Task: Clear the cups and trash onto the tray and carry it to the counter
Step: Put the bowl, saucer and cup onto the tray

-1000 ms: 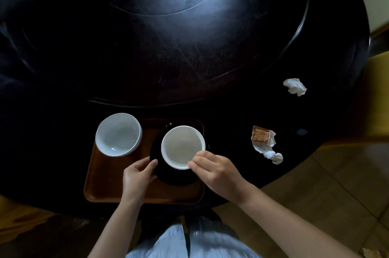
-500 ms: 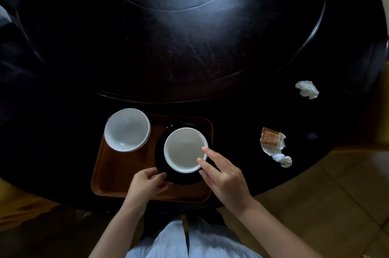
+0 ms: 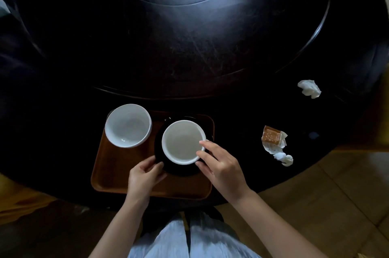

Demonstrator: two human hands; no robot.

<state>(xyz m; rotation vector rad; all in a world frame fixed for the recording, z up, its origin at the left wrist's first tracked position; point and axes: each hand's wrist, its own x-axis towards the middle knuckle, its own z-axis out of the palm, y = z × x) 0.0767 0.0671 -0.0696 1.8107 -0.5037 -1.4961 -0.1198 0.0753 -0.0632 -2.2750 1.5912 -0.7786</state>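
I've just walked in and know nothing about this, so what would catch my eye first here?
Two white cups stand out against the dark round table: one cup at the brown tray's far left corner, the other cup on a black saucer between the left hand and right hand. Off to the right, a crumpled tissue and an orange wrapper lie on the table.
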